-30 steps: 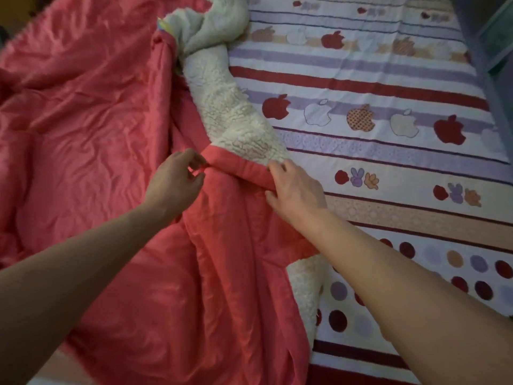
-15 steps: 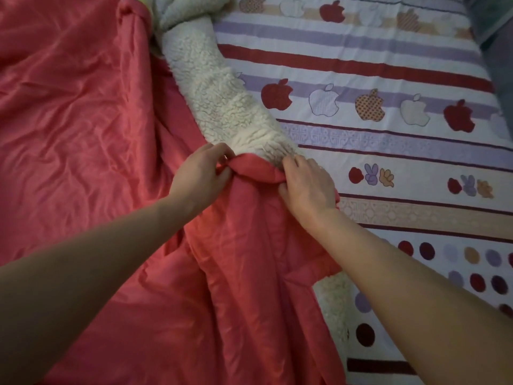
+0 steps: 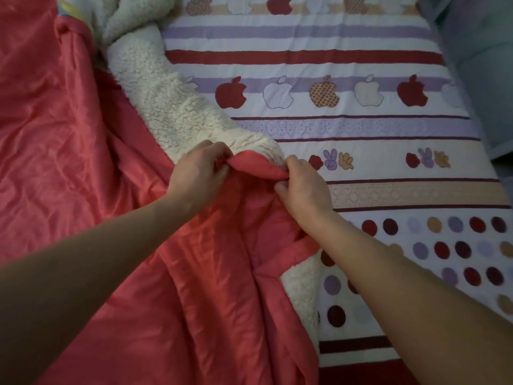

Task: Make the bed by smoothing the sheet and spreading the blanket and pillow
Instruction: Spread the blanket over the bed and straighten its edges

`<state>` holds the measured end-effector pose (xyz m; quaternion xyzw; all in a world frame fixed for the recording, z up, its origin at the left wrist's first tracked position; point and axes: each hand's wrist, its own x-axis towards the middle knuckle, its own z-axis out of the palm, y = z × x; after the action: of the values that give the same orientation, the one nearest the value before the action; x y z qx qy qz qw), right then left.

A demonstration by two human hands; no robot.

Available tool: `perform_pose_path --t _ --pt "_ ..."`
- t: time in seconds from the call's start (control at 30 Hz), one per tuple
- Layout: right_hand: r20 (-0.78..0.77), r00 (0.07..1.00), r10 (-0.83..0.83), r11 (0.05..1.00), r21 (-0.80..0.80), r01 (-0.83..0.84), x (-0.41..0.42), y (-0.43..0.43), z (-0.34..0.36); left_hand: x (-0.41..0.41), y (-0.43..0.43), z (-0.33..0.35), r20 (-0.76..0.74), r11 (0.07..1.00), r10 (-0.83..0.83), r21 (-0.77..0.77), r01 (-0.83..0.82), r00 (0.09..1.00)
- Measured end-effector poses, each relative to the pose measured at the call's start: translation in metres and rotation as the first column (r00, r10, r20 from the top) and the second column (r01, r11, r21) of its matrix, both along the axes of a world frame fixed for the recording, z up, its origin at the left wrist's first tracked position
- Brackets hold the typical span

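Here, both hands (image 3: 251,179) on blanket (image 3: 83,140) edge

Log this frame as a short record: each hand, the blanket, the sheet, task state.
left hand: pinches the blanket's red edge
right hand: pinches the same edge, further right
blanket: red side up, bunched on the left of the bed; cream fleece underside turned up along its border
sheet: stripes, apples and dots, uncovered on the right
task state: blanket not yet spread
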<state>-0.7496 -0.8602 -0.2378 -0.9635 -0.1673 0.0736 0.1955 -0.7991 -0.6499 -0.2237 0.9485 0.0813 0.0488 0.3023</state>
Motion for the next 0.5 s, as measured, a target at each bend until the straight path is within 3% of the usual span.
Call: perform_pose_path --t 0.33,0.5 --pt "-0.094 0.98 -0.177 0.935 0.294 0.197 0.022 -0.094 0.01 0.029 -0.093 0.021 -0.035 0.996 -0.013 0.087 0.016 0.999" --pt "-0.076 0.961 -0.264 0.909 0.314 0.275 0.042 -0.151 0.019 0.057 -0.147 0.034 -0.008 0.992 -0.053 0.117 0.054 0.999"
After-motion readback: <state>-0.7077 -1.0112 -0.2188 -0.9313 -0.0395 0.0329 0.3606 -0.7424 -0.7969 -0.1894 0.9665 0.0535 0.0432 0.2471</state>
